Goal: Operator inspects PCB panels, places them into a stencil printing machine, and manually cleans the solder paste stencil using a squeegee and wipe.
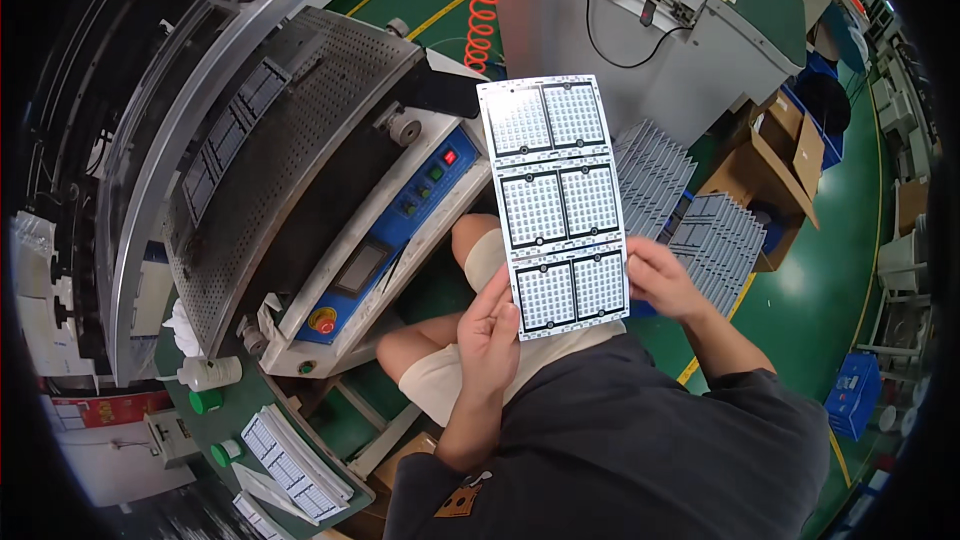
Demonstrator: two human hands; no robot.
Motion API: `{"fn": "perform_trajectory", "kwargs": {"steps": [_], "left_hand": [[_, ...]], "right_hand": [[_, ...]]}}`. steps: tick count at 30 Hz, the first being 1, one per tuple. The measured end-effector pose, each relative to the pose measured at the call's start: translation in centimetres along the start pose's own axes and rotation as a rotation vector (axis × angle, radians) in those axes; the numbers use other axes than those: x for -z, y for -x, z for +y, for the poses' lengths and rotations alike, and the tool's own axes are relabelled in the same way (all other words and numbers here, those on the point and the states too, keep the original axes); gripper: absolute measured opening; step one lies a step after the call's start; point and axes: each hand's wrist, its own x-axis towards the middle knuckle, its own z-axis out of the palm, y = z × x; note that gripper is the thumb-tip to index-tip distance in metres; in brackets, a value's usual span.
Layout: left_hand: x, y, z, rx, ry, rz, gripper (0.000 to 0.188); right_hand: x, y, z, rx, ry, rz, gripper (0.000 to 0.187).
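A white circuit board panel (560, 205), divided into several black-framed grids of small pads, is held up in front of my lap. Its lower left edge is gripped by my left hand (490, 332), thumb on the front face. On the other long edge, my right hand (662, 278) pinches the board near its lower right. Left of my hands stands a printing machine with a perforated metal bed (340, 70). A similar panel (235, 135) lies on that bed. The machine's blue control panel (385, 225) has a small screen, buttons and a red emergency stop knob (324, 323).
A stack of similar panels (295, 465) lies on the green table at lower left, near a white bottle (210, 372). Grey slatted racks (712, 240) stand beyond my right hand, beside an open cardboard box (765, 165). An orange coiled hose (482, 10) hangs ahead.
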Motion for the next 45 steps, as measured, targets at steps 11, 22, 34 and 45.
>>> {"fn": "perform_trajectory", "kwargs": {"steps": [11,22,34,45], "left_hand": [[0.1,-2.8,-1.2,0.049,0.156,0.005,0.050],[3.0,1.7,-1.4,0.193,-0.035,0.179,0.052],[5.5,2.3,-1.8,0.245,-0.052,0.261,0.050],[5.3,0.9,-3.1,0.289,-0.107,0.149,0.043]], "right_hand": [[2.0,-3.7,-5.4,0.264,0.103,0.139,0.039],[5.2,-15.7,-12.5,0.524,-0.043,0.455,0.023],[5.2,-17.6,-13.1,0.514,-0.093,0.586,0.023],[10.5,-18.1,-15.4,0.544,-0.080,0.657,0.026]]}}
